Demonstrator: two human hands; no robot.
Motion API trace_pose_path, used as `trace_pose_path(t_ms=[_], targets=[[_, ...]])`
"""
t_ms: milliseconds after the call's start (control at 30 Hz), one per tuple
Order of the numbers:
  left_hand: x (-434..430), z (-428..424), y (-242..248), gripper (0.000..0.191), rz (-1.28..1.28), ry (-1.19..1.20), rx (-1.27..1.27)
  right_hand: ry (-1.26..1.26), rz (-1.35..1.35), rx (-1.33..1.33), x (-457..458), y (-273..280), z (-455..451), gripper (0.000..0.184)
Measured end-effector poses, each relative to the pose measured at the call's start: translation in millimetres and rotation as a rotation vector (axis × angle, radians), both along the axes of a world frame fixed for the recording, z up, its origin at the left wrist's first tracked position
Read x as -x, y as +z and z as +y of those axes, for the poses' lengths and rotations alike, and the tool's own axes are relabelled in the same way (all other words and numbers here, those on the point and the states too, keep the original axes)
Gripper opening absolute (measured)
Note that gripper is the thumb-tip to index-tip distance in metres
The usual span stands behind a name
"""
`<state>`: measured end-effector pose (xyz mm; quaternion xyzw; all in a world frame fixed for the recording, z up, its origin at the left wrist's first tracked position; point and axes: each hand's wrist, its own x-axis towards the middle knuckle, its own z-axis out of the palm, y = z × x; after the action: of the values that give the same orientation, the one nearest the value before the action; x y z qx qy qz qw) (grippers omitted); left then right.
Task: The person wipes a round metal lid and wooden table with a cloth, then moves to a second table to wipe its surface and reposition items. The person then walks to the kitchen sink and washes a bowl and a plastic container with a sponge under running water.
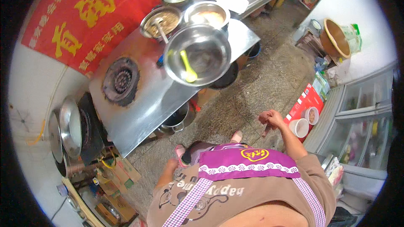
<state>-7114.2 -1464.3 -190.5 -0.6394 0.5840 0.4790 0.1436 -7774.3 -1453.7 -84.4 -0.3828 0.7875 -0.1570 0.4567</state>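
Observation:
My right hand is held out over the floor on the right. Its fingers are closed around a reddish-brown item, too blurred to name, and a thin part of it hangs below the fist. Low on the left, by my side, is my left hand; its fingers cannot be made out. Ahead, a wide stainless steel bowl with a yellow-green spoon inside stands at the edge of a steel worktop. Behind it are a pot of brown food with a ladle, and another steel pot.
A gas burner is set in the worktop's left part. Below its front edge sits a pot. To the right, white tubs stand on a red box before a glass-fronted cabinet. A brown basin leans by the wall.

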Motion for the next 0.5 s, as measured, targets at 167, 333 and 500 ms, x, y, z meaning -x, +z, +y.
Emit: trace_pose_path(t_ms=[167,333,500], targets=[[167,-76,-10,0.016,0.169,-0.321,0.010,-0.435,-0.257,-0.023,105,60,24,0.019],[358,-155,27,0.018,0.328,0.074,0.039,-0.510,-0.330,0.195,205,89,-14,0.034],[553,-255,80,0.020,0.677,0.011,0.115,-0.647,-0.281,0.162,341,64,-63,0.039]])
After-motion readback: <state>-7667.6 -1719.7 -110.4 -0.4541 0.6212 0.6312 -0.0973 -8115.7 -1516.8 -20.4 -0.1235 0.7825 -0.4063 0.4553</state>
